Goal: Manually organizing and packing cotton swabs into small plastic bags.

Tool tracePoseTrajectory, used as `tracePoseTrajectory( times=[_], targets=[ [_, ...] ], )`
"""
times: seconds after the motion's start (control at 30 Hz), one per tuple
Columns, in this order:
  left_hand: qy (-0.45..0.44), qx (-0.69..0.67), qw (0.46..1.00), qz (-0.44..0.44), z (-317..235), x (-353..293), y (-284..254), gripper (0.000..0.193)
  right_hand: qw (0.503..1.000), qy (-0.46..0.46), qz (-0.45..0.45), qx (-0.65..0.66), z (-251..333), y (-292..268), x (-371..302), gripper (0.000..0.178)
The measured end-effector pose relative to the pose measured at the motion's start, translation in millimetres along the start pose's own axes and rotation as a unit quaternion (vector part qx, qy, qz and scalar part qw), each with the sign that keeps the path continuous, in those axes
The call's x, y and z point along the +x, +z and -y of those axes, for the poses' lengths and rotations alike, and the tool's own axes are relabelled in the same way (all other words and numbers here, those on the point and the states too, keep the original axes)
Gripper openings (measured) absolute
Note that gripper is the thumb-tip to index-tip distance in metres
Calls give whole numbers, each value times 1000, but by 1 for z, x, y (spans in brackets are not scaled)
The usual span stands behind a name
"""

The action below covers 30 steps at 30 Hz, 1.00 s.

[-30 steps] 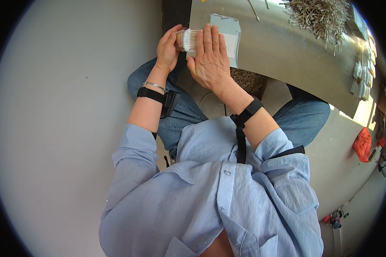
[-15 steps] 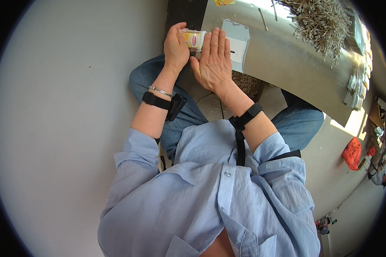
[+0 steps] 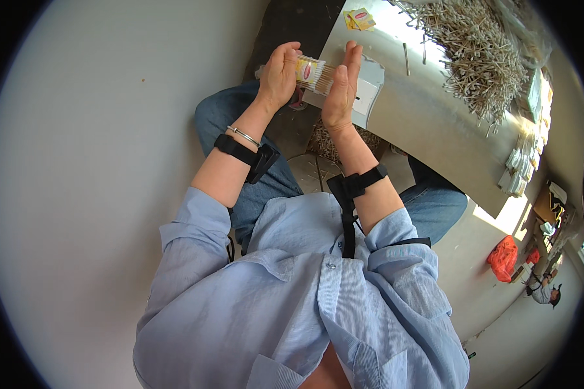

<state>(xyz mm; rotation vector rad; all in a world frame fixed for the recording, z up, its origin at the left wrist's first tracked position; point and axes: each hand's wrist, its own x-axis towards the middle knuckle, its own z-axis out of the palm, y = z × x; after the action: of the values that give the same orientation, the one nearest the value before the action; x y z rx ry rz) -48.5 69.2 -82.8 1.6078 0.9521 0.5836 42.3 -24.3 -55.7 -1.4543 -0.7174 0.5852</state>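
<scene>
A clear pack of cotton swabs (image 3: 308, 71) with a yellow, white and red label lies between my hands, above the table's near left corner. My left hand (image 3: 280, 74) is closed around the pack's left end. Thin sticks extend from the label side toward my right hand (image 3: 344, 87). That hand is held upright on edge, fingers straight and together, its palm facing the stick ends. Whether the palm touches them I cannot tell. Beneath and beyond the right hand sits a pale tray-like piece (image 3: 372, 78) with a white block (image 3: 368, 97), partly hidden.
A large heap of loose swabs (image 3: 483, 58) covers the metal table's (image 3: 435, 123) far right. Yellow cards (image 3: 359, 19) lie at the back, with a few stray swabs nearby. Filled packs (image 3: 519, 168) line the right edge. More swabs (image 3: 334, 139) are under the table. Another person (image 3: 542, 288) is far right.
My right hand has turned from flat, back upward, to on edge, and the sticks now show beside it. The pack stays in my left hand. The whole view has shifted somewhat.
</scene>
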Motion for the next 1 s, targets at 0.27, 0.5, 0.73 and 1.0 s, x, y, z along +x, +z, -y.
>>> tracePoseTrajectory(
  times=[0.27, 0.5, 0.73, 1.0],
  targets=[
    [5, 26, 1000, 3, 4, 0, 2, 40, 999, -4, 37, 15, -2, 17, 1, 71],
    [-19, 48, 998, 20, 2, 3, -1, 42, 990, -56, 62, -114, -10, 27, 3, 74],
    [-196, -197, 899, -338, 6, -26, 16, 63, 998, -24, 61, -20, -1, 24, 0, 75],
    [-259, -497, 821, -108, -13, -31, 29, 29, 997, -17, 62, -40, -1, 22, 3, 70]
  ],
)
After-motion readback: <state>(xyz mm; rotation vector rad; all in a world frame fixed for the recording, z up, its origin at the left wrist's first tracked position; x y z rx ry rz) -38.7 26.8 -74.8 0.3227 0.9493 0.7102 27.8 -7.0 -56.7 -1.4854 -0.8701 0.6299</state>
